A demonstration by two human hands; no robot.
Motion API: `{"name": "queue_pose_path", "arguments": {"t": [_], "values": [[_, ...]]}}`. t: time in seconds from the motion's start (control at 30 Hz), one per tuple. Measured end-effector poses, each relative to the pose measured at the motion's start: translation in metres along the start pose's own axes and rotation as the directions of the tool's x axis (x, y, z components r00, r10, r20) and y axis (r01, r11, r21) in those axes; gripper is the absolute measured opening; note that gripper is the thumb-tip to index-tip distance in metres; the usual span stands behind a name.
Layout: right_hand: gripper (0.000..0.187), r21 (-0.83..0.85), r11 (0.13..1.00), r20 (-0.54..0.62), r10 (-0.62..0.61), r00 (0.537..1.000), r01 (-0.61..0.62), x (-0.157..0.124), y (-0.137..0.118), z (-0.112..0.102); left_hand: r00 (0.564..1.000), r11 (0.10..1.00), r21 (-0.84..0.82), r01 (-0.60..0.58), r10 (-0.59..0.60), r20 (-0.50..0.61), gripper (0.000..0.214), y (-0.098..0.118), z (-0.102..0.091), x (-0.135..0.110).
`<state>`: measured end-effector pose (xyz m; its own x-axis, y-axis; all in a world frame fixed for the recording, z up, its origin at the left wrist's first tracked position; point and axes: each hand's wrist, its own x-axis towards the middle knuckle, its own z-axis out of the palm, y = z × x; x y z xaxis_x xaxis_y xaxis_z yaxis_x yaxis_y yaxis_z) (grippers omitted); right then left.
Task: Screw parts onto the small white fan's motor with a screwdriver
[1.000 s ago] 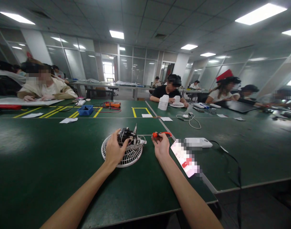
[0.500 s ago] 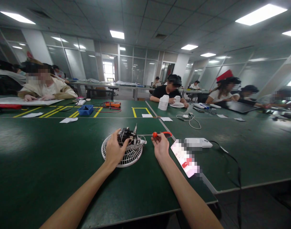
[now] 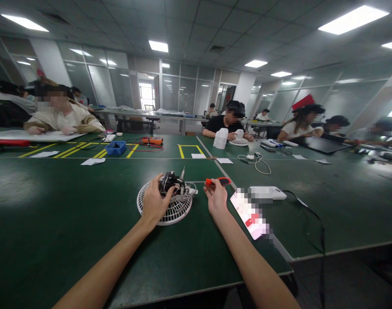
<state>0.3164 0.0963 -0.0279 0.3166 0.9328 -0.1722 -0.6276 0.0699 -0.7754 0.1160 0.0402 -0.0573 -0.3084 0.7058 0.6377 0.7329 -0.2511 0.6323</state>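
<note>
Right hand around orange-red screwdriver.

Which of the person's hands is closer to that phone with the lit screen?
Right. The right hand, holding the screwdriver, is just left of the phone. The left hand is farther left, gripping the black mechanism above the white grille.

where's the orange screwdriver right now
In the head view, just right of centre: the right hand holds the orange screwdriver, its shaft pointing left toward the black mechanism on the round white grille.
</note>
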Motion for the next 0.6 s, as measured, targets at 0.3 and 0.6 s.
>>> {"name": "queue_pose_path", "arguments": {"t": [0.3,0.6], "values": [[0.019,0.054,0.998,0.023,0.032,0.999,-0.033,-0.0022,-0.0019,-0.0011,1.0,1.0,-0.004,-0.004,0.004,0.001,0.058,0.0011,-0.0015,0.0001],[0.034,-0.024,1.0,-0.017,-0.004,1.0,0.004,-0.0021,0.0031,0.0017,1.0,1.0,0.006,-0.004,0.004,-0.004,0.058,0.0006,-0.0003,0.0002]]}}
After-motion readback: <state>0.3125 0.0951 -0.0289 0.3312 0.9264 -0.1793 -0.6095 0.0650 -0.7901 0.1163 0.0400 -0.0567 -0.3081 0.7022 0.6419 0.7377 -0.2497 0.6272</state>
